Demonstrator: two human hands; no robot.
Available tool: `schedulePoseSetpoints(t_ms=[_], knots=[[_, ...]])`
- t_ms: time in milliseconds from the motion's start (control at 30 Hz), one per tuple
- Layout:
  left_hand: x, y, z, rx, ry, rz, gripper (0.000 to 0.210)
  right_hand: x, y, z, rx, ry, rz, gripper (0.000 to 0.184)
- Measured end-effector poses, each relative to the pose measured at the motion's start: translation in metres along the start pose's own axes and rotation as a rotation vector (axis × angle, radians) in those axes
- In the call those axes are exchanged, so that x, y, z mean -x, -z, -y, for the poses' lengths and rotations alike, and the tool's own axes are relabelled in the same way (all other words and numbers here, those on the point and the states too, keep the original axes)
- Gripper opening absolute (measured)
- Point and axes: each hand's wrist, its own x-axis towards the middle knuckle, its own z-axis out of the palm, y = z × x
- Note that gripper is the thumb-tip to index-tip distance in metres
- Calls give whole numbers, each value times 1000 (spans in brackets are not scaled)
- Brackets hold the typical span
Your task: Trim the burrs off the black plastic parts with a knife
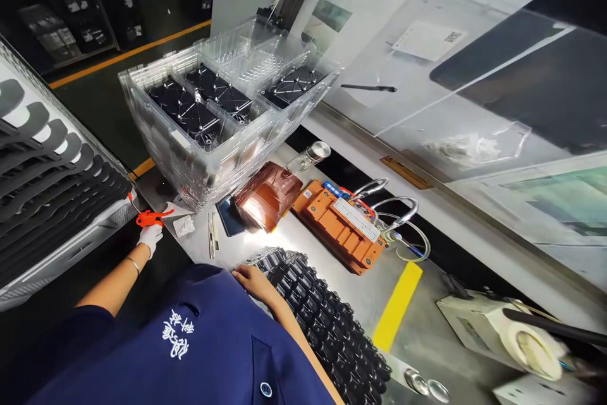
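At the left, my left hand point(150, 240) wears a white glove and is closed around an orange air blow gun point(150, 218), beside the stacked grey trays. My bare right hand point(252, 280) rests by the near edge of the metal table, close in front of my body. Its fingers are curled, and whatever they may hold is hidden. Just right of that hand lies a wide array of black moulded parts point(322, 316) in rows, partly covered by my forearm.
A clear plastic bin point(208, 168) with black ribbed parts stands at the back left. Near it are a brown film-wrapped block point(269, 195), a dark phone point(230, 215) and an orange fixture point(339, 225) with hoses. Grey trays point(57, 184) are stacked left; a white machine point(502, 329) stands right.
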Motion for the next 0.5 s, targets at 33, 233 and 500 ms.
schedulePoseSetpoints(t_ms=[33, 233, 500], knots=[[7, -5, 4, -4, 7, -2, 37, -4, 1, 7, -21, 22, 13, 24], [75, -72, 33, -10, -7, 345, 35, -32, -16, 47, -220, 141, -57, 28], [132, -77, 30, -27, -110, 643, 31, -60, 23, 25, -534, 59, -384, 45]])
